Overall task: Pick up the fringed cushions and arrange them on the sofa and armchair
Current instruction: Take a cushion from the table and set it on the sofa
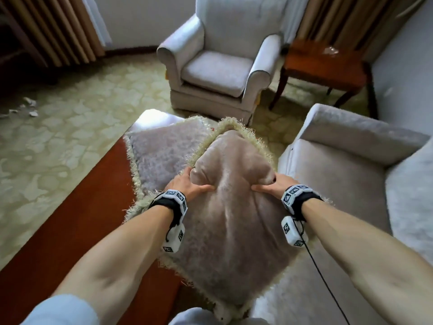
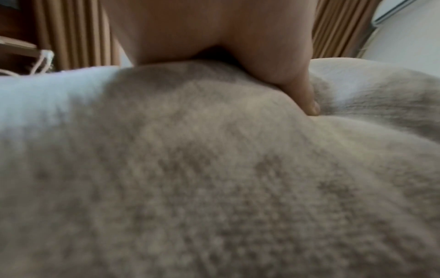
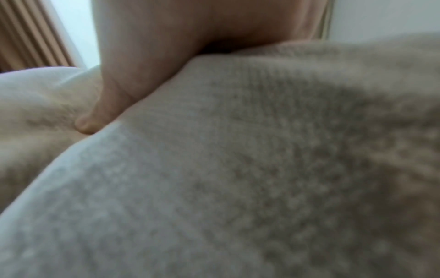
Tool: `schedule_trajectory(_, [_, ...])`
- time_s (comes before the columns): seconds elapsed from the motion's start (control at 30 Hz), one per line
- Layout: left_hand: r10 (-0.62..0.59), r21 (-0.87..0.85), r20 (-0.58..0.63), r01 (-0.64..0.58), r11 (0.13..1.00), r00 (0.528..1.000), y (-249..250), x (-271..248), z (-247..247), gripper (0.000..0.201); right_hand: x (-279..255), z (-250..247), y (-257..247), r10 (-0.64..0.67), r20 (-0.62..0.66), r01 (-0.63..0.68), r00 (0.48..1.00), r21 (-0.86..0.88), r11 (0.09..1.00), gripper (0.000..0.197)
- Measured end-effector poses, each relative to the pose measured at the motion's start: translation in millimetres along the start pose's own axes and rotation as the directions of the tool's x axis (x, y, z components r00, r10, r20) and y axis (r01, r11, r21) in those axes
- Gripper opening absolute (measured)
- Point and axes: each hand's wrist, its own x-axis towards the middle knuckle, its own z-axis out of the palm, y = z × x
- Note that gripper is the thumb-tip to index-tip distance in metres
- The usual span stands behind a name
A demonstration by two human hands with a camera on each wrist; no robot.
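Note:
A beige cushion [image 1: 230,221] with a cream fringe is held up in front of me, pinched in at its middle. My left hand [image 1: 187,184] grips its left side, thumb pressed into the top fabric [image 2: 214,169]. My right hand [image 1: 273,185] grips the right side the same way, thumb dug into the cloth [image 3: 238,169]. The fingers of both hands are hidden under the cushion. A second fringed cushion [image 1: 164,148] lies flat on the red-brown table [image 1: 70,231] behind the held one. The pale armchair [image 1: 218,66] stands ahead. The sofa [image 1: 339,165] is at my right.
A dark wooden side table [image 1: 325,66] stands between armchair and sofa. Patterned cream carpet [image 1: 70,127] covers the floor, with scraps of paper [image 1: 30,106] at the left. Tan curtains [image 1: 58,29] hang along the back wall.

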Motion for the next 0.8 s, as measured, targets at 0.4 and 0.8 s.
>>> schedule_trajectory(0.4, [0.473, 0.038, 0.215, -0.491, 0.870, 0.854, 276, 3, 96, 0.101, -117, -120, 204, 0.511, -0.296, -0.434, 0.807, 0.288, 0.853, 0.105])
schedule_trajectory(0.8, [0.669, 0.144, 0.524, -0.829, 0.541, 0.527, 458, 2, 229, 0.113, -190, -132, 320, 0.846, -0.241, -0.611, 0.475, 0.602, 0.514, 0.101])
